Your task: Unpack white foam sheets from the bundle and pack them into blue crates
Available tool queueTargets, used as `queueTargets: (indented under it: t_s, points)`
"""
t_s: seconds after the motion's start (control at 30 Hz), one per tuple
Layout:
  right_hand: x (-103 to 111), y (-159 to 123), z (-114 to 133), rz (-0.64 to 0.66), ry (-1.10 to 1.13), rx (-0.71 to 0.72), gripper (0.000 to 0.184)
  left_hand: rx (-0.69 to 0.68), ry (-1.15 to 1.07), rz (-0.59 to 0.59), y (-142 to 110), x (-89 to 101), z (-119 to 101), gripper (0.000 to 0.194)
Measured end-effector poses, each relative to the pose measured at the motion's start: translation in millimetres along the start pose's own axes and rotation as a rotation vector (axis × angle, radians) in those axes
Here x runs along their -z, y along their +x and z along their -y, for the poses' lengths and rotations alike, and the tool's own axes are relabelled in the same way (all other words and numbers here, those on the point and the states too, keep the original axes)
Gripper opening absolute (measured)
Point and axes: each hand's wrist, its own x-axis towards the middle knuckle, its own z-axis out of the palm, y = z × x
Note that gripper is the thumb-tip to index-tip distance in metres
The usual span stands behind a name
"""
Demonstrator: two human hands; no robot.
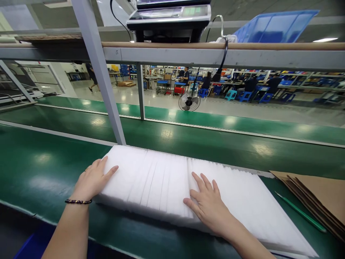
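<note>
A long row of white foam sheets [161,180] stands on edge, packed side by side, on the green bench top [40,169]. My left hand [91,180] lies open against the left end of the row, fingers stretched over its top. My right hand [208,205] rests flat and open on top of the row near the middle, its fingers by a gap between sheets. A dark bead bracelet [78,201] sits on my left wrist.
A stack of flat brown cardboard [318,198] lies at the right with a green pen [299,211] beside it. A grey slanted frame post [99,72] rises behind the foam. A scale [168,16] stands on the upper shelf. A fan [189,102] and seated people are beyond.
</note>
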Motion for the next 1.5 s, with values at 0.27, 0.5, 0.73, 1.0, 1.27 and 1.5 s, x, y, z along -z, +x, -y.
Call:
queueTargets:
  t_s: [0.27, 0.5, 0.73, 1.0, 1.27, 1.5]
  points:
    - [-9.8, -4.1, -14.8, -0.019, -0.073, 0.022, 0.054, 0.017, 0.003, 0.008, -0.3, 1.9, 2.1, 0.079]
    - [0.6, 6.6, 11.8, 0.007, 0.025, -0.019, 0.055, 0.008, -0.003, 0.006, -0.3, 1.2, 1.8, 0.08]
    - [-4.5, 12.5, 12.1, -0.011, -0.032, 0.016, 0.059, 0.011, -0.002, 0.001, 0.1, 0.9, 2.6, 0.079]
    - [-11.8, 9.6, 6.3, -0.043, -0.07, 0.007, 0.049, 0.01, -0.009, 0.0, -0.6, 2.0, 3.0, 0.078]
    - [-0.2, 18.8, 29.3, 0.015, 0.017, -0.043, 0.056, 0.001, -0.002, -0.013, -0.4, 0.8, 2.9, 0.077]
    - [1.3, 23.7, 28.8, 0.039, 0.01, -0.01, 0.057, -0.007, 0.001, -0.012, -1.2, 1.7, 2.4, 0.077]
